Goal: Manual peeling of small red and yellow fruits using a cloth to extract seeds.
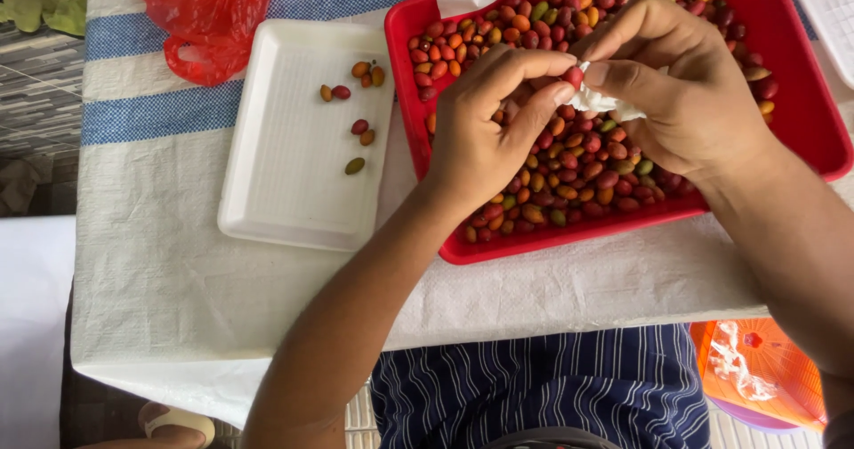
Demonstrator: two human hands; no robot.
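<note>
Likely the red berry (573, 76), pinched in left hand (485, 133) fingers over the red tray (805, 102) w/ right hand (680, 89) fingers gripping white tissue (600, 104), slips if rubbed hard & rolls off desk.

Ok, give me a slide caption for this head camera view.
Left hand pinches a red berry while right hand wipes it with white tissue over a red tray.

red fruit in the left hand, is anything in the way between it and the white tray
Nothing visible does. The left hand pinches the red fruit over the red tray, against the tissue in the right hand. The white tray lies open to the left, holding only a few fruits.
</note>
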